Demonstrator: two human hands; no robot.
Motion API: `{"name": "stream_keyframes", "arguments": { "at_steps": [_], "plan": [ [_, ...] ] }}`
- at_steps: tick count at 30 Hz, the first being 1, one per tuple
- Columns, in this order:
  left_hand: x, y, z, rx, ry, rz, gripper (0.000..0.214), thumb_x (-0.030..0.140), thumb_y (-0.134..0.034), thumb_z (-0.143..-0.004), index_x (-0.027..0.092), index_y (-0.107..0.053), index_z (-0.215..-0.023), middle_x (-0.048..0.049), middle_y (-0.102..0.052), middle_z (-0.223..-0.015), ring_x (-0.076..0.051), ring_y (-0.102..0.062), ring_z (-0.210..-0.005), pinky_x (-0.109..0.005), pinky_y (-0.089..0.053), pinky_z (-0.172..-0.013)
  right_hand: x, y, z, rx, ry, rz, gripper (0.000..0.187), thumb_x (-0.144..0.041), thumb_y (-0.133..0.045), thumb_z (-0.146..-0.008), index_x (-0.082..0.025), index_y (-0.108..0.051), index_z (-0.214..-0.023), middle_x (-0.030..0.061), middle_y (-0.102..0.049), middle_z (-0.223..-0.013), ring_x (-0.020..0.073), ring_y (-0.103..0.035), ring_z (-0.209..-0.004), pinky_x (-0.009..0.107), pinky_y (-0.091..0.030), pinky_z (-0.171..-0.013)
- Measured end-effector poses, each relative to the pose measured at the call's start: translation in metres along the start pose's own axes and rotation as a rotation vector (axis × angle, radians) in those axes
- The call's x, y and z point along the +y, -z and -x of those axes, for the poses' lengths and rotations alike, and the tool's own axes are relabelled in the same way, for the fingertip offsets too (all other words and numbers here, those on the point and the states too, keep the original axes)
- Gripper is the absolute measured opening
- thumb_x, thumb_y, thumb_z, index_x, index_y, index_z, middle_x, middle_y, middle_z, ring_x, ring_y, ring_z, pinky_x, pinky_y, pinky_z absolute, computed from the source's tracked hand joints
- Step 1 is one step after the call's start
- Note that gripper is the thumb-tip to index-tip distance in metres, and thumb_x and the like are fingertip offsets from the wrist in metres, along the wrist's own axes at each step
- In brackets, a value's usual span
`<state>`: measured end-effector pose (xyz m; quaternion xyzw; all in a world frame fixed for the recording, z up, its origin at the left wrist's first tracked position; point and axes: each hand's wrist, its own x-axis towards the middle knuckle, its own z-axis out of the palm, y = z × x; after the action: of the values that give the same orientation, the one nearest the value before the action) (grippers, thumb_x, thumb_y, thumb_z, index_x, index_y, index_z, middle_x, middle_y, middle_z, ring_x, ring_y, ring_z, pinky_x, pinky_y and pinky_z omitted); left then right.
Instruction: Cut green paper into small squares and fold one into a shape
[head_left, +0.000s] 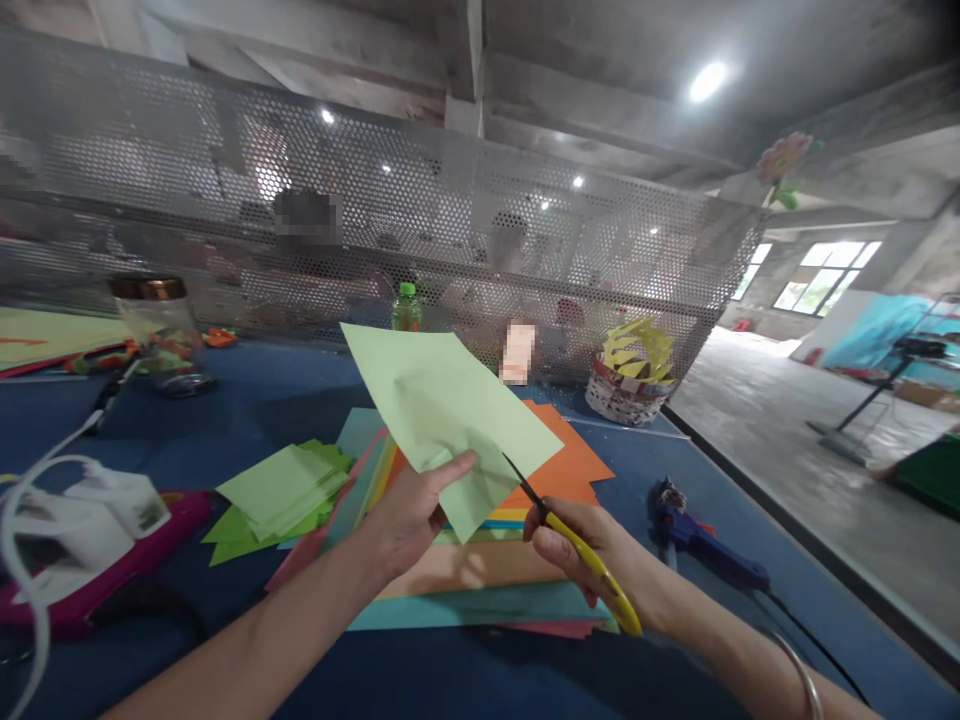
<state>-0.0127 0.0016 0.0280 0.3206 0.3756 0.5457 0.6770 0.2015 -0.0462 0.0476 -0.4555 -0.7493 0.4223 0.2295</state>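
Note:
A pale green sheet of paper (442, 395) is pinched at its lower edge by my left hand (420, 505), thumb on top, and held tilted above the pile. My right hand (577, 550) grips a pair of scissors (592, 560) with yellow handles and dark blades. The blade tips point up and left at the paper's right part; whether they touch it I cannot tell. Beneath both hands lies a stack of coloured paper (457, 570), with orange sheets (574, 455) on its right. To the left sits a smaller pile of cut green paper pieces (281, 490).
A blue glue gun (705, 545) with a cord lies at the right. On the left are a magenta power strip (191, 510) with white plugs and a clear jar (169, 340). A paper basket (630, 385) and a green-capped bottle (406, 308) stand before a perforated metal screen (450, 200).

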Motion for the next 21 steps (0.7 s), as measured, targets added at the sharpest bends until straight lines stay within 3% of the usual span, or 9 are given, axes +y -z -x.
{"name": "stream_keyframes", "arguments": {
  "at_steps": [21],
  "plan": [
    [0.0039, -0.0022, 0.0025, -0.003, 0.041, -0.032, 0.04, 0.025, -0.081, -0.073, 0.021, -0.07, -0.111, -0.0086, -0.067, -0.125, -0.027, -0.065, -0.11, -0.029, -0.058, -0.079, -0.0031, -0.0029, 0.0045, 0.005, -0.048, -0.065, 0.053, -0.067, -0.044, -0.09, -0.015, -0.058, -0.096, -0.009, -0.035, -0.05, 0.0081, -0.04, -0.039, 0.019, -0.028, -0.038]
  ]
}}
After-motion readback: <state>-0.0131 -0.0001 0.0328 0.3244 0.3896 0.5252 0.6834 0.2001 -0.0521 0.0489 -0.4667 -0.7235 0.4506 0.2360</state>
